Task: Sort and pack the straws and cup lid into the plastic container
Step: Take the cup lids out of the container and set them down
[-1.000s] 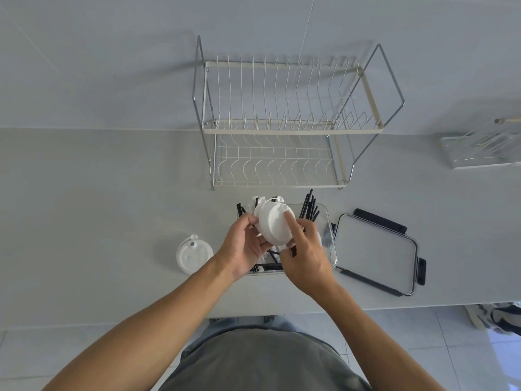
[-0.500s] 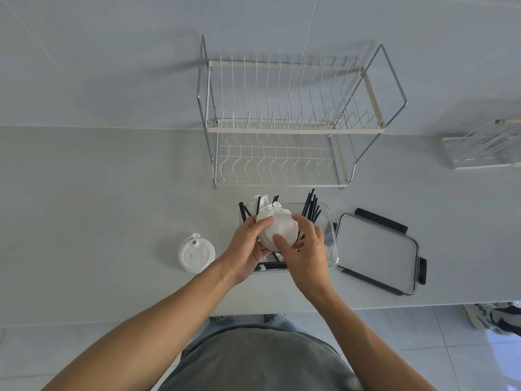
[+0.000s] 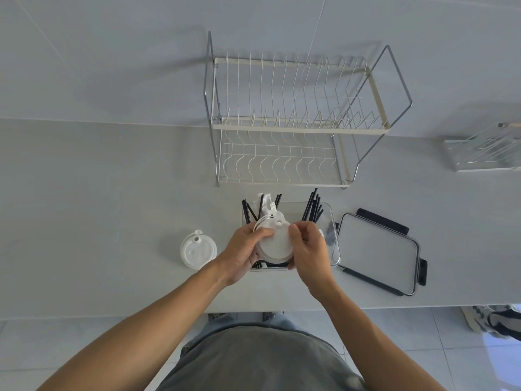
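A clear plastic container [image 3: 331, 221] stands on the counter near its front edge. Several black straws [image 3: 313, 206] lean out of its far right corner, and more black straws [image 3: 249, 211] lean at its far left. Over the container, both hands hold a stack of white cup lids [image 3: 275, 245]. My left hand [image 3: 244, 251] grips the stack from the left with its thumb on top. My right hand [image 3: 308, 249] pinches the stack's right edge. Another white cup lid [image 3: 197, 249] lies flat on the counter to the left of the container.
The container's clear cover with dark clips [image 3: 379, 251] lies on the counter to the right. A two-tier wire dish rack [image 3: 298, 122] stands behind the container against the wall. A clear acrylic stand [image 3: 485, 150] sits at the far right. A shoe [image 3: 493, 320] is on the floor.
The lid stack has been turned in my hands so its flat top now faces up, and it sits lower over the container. Both hands have kept hold of it.
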